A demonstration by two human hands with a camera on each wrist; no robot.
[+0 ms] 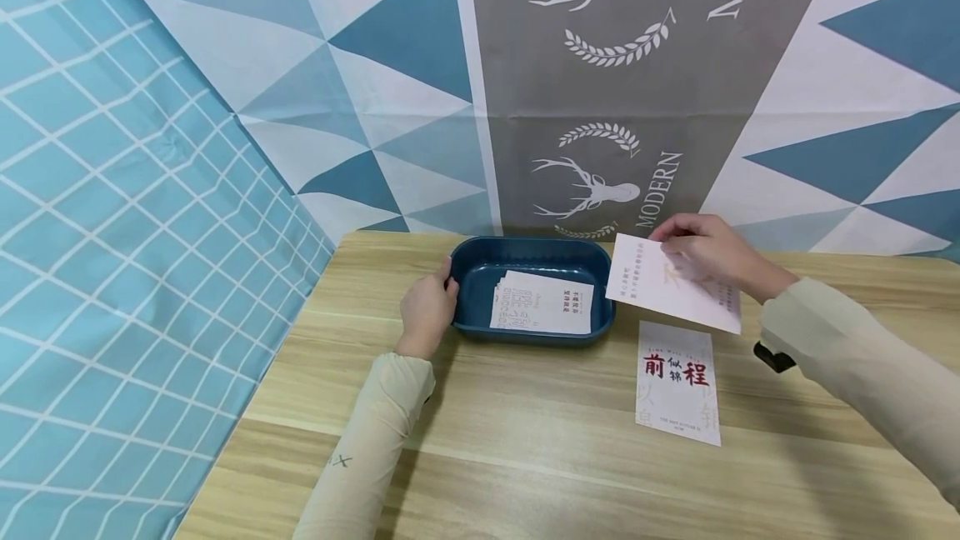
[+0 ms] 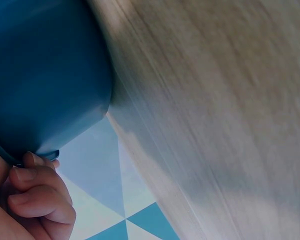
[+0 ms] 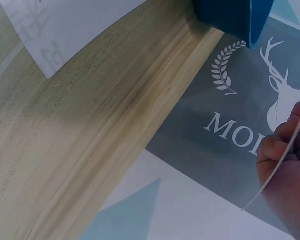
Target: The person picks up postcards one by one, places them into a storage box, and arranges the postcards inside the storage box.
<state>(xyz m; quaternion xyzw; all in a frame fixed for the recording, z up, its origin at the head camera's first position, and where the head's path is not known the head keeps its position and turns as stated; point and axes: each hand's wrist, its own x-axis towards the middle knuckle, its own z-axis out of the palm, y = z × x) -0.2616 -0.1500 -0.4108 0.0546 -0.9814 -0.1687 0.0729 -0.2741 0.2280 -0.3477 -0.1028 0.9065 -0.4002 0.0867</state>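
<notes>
A dark blue oblong plastic tub [image 1: 534, 340] stands at the back of the wooden table, with a small stack of printed white cards [image 1: 543, 307] inside. My left hand [image 1: 429, 308] grips its left end; in the left wrist view, curled fingers [image 2: 45, 200] meet the rim of the tub [image 2: 45, 75]. Just right of the tub, my right hand [image 1: 708, 250] pinches a white card [image 1: 636, 277] by its far edge, tilted above the table. The right wrist view shows this hand [image 3: 285, 165] with the card edge-on. Below it, another card [image 1: 678, 407] with red and black characters lies flat.
A patterned wall covering [image 1: 420, 65] with triangles, deer heads and lettering rises behind the table's back edge. To the left hangs a light blue sheet with white grid lines [image 1: 112, 190]. Wood-grain tabletop [image 1: 525, 440] stretches in front of the tub.
</notes>
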